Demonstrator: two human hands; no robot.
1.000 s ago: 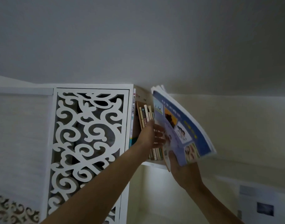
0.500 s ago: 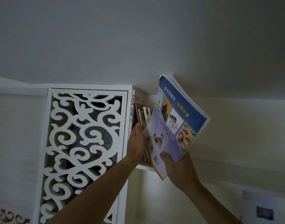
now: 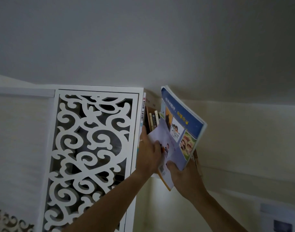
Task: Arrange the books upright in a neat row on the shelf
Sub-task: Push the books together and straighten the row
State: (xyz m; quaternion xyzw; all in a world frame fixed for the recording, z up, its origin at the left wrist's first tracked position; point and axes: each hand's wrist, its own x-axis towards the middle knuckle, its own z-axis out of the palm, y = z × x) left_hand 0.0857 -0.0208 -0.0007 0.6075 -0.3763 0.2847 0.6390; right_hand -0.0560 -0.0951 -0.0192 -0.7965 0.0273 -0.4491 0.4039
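High up beside a white carved panel, a shelf compartment holds several upright books (image 3: 153, 119); a tall white-spined book (image 3: 142, 113) stands at its left edge. My right hand (image 3: 185, 178) grips the bottom of a stack of large thin books (image 3: 181, 129) with a blue picture cover, tilted to the right at the shelf's opening. A pale lilac booklet (image 3: 161, 136) sits in front of that stack. My left hand (image 3: 149, 151) presses against the upright books and the lilac booklet. The white shelf board (image 3: 154, 175) shows just under my hands.
The white fretwork panel (image 3: 91, 156) forms the shelf's left side. The ceiling is close above the stack's top edge. A pale wall stretches to the right, with a poster (image 3: 280, 220) at the lower right.
The stack in my right hand has swung from leaning far right to more upright and closer to the shelf. My left hand has shifted lower against the books.
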